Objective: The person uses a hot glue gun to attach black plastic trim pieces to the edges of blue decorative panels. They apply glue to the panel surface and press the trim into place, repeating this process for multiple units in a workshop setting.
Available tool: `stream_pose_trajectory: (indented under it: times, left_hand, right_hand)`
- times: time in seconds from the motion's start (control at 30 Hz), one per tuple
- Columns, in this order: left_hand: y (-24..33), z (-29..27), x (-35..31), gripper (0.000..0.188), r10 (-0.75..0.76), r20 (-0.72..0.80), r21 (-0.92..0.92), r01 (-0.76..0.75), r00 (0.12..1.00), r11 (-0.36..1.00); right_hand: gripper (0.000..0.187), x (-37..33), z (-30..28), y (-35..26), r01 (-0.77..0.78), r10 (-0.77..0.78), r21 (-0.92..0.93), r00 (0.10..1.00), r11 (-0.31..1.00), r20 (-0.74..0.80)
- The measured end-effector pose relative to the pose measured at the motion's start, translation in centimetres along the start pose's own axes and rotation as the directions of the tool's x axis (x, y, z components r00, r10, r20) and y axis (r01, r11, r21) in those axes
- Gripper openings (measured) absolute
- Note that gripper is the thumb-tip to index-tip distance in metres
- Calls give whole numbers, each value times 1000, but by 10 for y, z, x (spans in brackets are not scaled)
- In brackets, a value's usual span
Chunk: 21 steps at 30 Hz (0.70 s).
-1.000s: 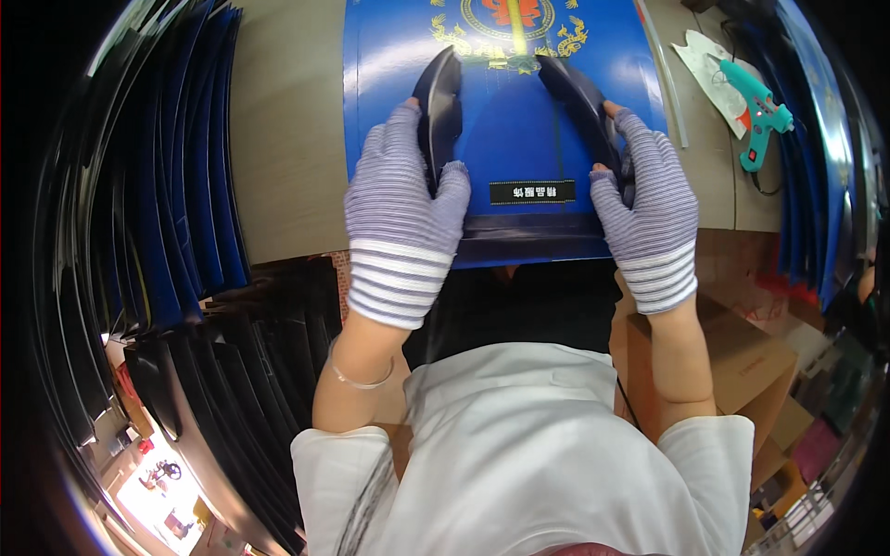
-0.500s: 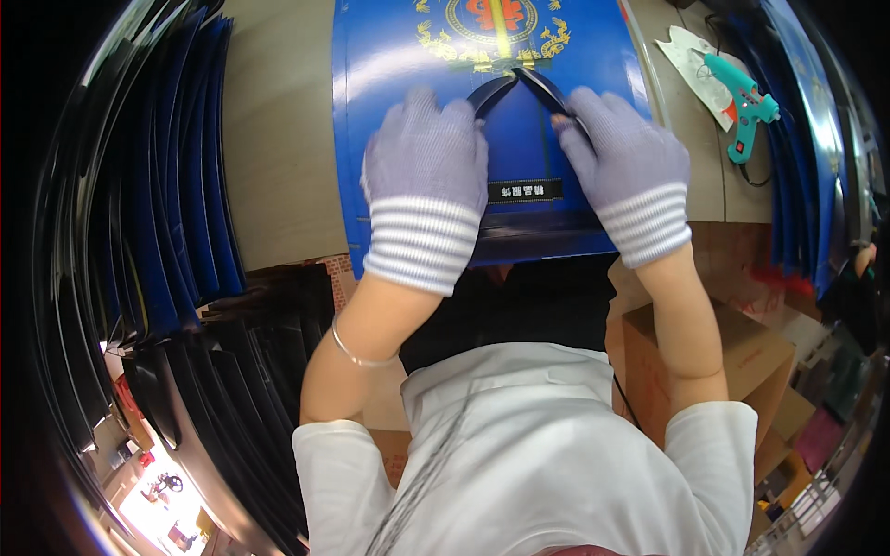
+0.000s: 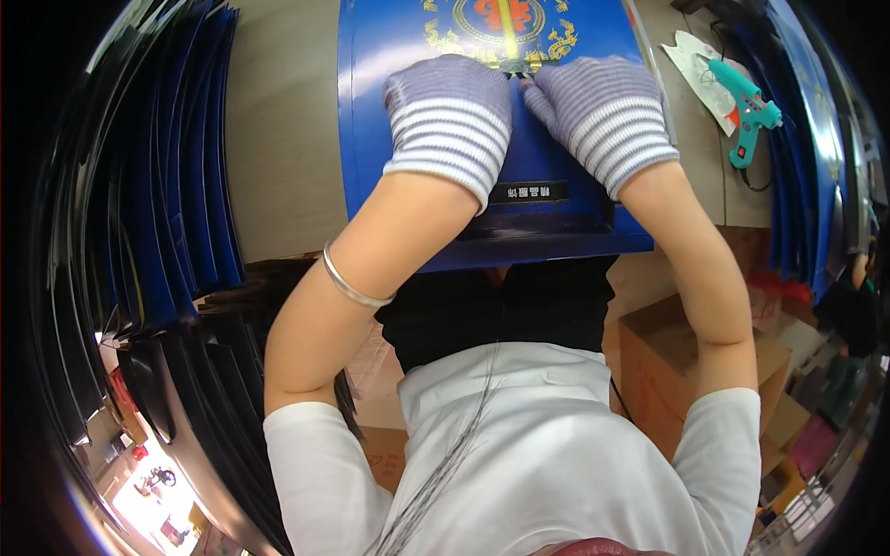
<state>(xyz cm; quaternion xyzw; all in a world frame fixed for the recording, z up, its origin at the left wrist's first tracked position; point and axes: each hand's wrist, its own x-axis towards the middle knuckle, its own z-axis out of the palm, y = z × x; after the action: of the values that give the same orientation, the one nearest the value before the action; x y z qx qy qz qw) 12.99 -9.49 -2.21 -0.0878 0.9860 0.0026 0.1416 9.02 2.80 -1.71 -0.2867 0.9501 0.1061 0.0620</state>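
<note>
A glossy blue printed panel (image 3: pixel 366 139), like the face of a bag or box, lies flat in front of me, with gold ornament and a red emblem (image 3: pixel 503 13) at its far part. My left hand (image 3: pixel 450 93) and my right hand (image 3: pixel 598 102) wear grey-purple knit gloves with striped cuffs. Both are curled over the panel, beside the end of a yellow band (image 3: pixel 511 37). Between them a bit of black strip (image 3: pixel 515 74) shows; the gloves hide the rest, and most fingertips. A black label (image 3: pixel 528 193) sits nearer me on the panel.
A turquoise glue gun (image 3: pixel 743 109) lies on a white sheet (image 3: pixel 695 69) on the wooden table (image 3: pixel 278 176), right of the panel. Stacked blue panels stand at left (image 3: pixel 199 157) and right (image 3: pixel 802 157). Below the table's right side is a cardboard box (image 3: pixel 695 361).
Both hands have moved away from me and closer together, toward the yellow band's end. The two black curved strips, plainly visible between them before, are now mostly covered by the gloves.
</note>
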Motion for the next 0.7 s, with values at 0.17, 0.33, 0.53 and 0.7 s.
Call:
stream_pose_trajectory:
  times: [0.17, 0.33, 0.53, 0.7]
  left_hand:
    - [4, -9, 3, 27, 78, 7, 128, -78, 997, 989]
    - [-7, 25, -5, 22, 73, -398, -151, -143, 915, 978]
    - [-16, 39, -6, 15, 71, -632, -421, -419, 772, 805]
    - [-16, 42, -1, 15, 102, -589, -377, -384, 802, 843]
  right_hand:
    - [42, 13, 12, -4, 49, -56, -86, 995, 995, -79]
    - [30, -13, 16, 5, -40, 87, 197, 968, 980, -237]
    - [21, -15, 33, 10, 211, -57, 219, 831, 952, -553]
    - [20, -8, 33, 8, 168, -131, 64, 912, 984, -388]
